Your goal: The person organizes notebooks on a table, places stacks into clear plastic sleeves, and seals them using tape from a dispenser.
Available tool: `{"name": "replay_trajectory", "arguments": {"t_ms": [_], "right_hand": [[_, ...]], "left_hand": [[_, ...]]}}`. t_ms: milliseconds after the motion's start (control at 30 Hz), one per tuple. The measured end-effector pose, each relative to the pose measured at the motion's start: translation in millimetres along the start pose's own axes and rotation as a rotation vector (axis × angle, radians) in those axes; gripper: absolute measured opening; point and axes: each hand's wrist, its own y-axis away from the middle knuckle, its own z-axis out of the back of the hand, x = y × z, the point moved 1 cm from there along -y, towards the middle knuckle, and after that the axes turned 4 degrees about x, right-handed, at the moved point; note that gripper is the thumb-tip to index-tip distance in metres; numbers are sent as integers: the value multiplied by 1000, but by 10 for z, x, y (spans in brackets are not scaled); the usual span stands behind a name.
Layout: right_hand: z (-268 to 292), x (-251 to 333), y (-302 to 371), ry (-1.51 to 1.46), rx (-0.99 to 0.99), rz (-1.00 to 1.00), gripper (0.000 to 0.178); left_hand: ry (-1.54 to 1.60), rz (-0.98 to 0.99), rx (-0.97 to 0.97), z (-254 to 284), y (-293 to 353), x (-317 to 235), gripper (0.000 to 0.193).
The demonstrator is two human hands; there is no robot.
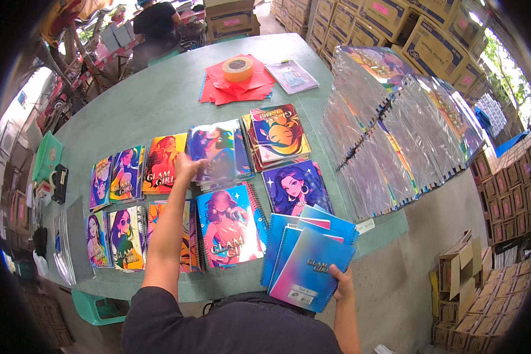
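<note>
Blue spiral notebooks fanned in right grip, in front of the person, at the worktop's near edge.
Right grip closed on their lower right side. Beyond: front row of illustrated spiral notebooks; left grip at left edge of a glossy purple-blue notebook in back row, can't tell how closed. Clear-wrapped stacks right; tape roll on red sheets farther; cartons behind.
</note>
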Motion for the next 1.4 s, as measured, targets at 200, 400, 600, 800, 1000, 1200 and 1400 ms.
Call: {"name": "replay_trajectory", "arguments": {"t_ms": [200, 400, 600, 800, 1000, 1200, 1400], "right_hand": [[35, 53, -51, -325, -64, -127, 68], [156, -75, 82, -311, 49, -86, 72], [-119, -219, 299, -86, 35, -58, 74], [0, -435, 379, -131, -44, -29, 71], [119, -444, 402, -396, -22, -48, 82], [118, -322, 417, -163, 78, 25, 87], [158, -456, 334, -149, 37, -13, 73]], "left_hand": [[424, -834, -93, 457, 949, -908, 18], [-68, -1769, 555, -283, 1723, -1309, 32], [-305, -1144, -120, -1100, 389, -1648, 27], [113, -1053, -8, 21, 746, -2098, 15], [-9, -1034, 565, 623, 1535, -2103, 30], [-126, -612, 272, -714, 1424, -1747, 87], [-99, -199, 270, -1068, 1042, -1395, 126]]}}
